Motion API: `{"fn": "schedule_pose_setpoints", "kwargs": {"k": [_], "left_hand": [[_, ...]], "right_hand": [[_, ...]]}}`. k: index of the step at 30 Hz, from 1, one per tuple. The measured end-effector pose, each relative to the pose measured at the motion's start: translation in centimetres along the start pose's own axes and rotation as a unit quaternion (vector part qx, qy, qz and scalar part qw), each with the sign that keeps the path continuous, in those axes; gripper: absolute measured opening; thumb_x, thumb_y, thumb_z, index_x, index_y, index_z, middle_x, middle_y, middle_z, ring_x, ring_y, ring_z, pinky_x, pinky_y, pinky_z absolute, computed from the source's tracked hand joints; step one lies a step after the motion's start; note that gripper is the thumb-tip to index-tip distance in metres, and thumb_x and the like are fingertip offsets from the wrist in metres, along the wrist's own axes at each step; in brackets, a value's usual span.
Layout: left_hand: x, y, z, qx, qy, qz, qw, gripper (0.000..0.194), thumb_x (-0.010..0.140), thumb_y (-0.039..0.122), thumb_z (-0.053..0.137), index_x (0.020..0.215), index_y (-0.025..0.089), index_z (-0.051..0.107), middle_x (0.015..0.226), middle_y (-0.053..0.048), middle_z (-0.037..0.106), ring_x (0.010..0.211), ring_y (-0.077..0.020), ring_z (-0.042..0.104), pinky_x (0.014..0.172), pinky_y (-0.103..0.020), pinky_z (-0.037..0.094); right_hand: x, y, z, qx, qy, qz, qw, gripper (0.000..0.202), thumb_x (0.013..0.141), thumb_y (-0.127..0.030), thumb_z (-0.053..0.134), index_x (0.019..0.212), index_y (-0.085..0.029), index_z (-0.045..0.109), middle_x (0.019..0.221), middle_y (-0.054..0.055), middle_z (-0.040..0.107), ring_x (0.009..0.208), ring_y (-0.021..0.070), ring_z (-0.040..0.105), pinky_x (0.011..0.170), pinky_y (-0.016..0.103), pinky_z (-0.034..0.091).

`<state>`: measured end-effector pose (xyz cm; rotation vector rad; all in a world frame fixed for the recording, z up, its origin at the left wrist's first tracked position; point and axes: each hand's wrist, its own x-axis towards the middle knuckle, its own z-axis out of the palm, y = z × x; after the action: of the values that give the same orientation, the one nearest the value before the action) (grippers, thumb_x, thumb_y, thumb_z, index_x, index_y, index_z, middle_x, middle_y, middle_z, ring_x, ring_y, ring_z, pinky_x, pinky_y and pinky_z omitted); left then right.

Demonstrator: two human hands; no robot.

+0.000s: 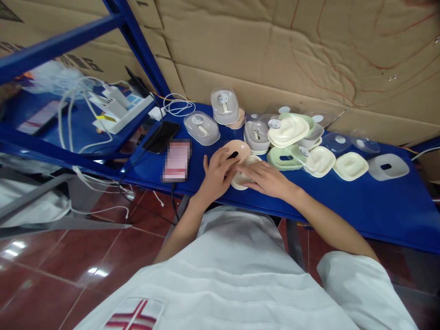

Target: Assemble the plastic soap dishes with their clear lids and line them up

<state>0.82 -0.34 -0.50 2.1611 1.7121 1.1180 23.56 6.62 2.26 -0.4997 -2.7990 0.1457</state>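
Observation:
A cream-coloured shallow plastic dish (238, 182) with rounded corners lies near the table's front edge, mostly covered by my hands. My right hand (270, 179) reaches over it from the right, fingers across its top and thumb at its near side. My left hand (217, 173) is at its left, fingers bent towards the right fingertips and the little finger held apart. Anything small between the fingertips is hidden. Just behind, touching or nearly touching the left fingers, is a pink oval plastic cover (240, 147) with a dark slot.
Clear-lidded containers (202, 128), a green slotted cover (285, 158), cream dishes (351, 166) and a white slotted cover (388, 167) stand along the blue table (343, 201). Phones (177, 160) and cables lie left. A blue frame post (140, 46) and cardboard wall (257, 50) bound the back.

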Motion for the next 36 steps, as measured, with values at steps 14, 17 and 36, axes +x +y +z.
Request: {"fn": "schedule_pose_setpoints", "kwargs": {"k": [14, 17, 36], "left_hand": [[19.8, -7.5, -0.4, 0.009, 0.062, -0.034, 0.997, 0.076, 0.074, 0.06, 0.088, 0.132, 0.019, 0.062, 0.144, -0.019, 0.056, 0.146, -0.0454, 0.044, 0.12, -0.068, 0.035], [20.7, -8.7, 0.1, 0.007, 0.044, -0.029, 0.999, 0.074, 0.071, 0.052, 0.091, 0.13, 0.018, 0.064, 0.141, -0.02, 0.057, 0.147, -0.0473, 0.043, 0.121, -0.069, 0.032], [18.5, -5.7, -1.7, -0.242, -0.131, 0.08, 0.958, 0.067, 0.068, 0.043, 0.09, 0.131, 0.033, 0.068, 0.164, -0.011, 0.044, 0.161, -0.0396, 0.032, 0.121, -0.06, 0.042]], "right_hand": [[0.6, 2.2, -0.4, -0.109, 0.09, 0.117, 0.983, 0.044, 0.113, -0.026, 0.038, 0.146, -0.017, 0.064, 0.141, 0.016, 0.071, 0.13, 0.0318, 0.062, 0.112, 0.052, 0.04], [1.1, 3.9, -0.4, -0.141, 0.086, 0.152, 0.975, 0.046, 0.112, -0.029, 0.041, 0.151, -0.012, 0.058, 0.148, 0.019, 0.066, 0.129, 0.036, 0.061, 0.106, 0.053, 0.042], [6.3, 10.8, -8.1, 0.02, 0.048, 0.142, 0.988, 0.079, 0.096, -0.047, 0.078, 0.164, -0.024, 0.045, 0.174, 0.015, 0.037, 0.159, 0.0369, 0.036, 0.128, 0.061, 0.032]]}}
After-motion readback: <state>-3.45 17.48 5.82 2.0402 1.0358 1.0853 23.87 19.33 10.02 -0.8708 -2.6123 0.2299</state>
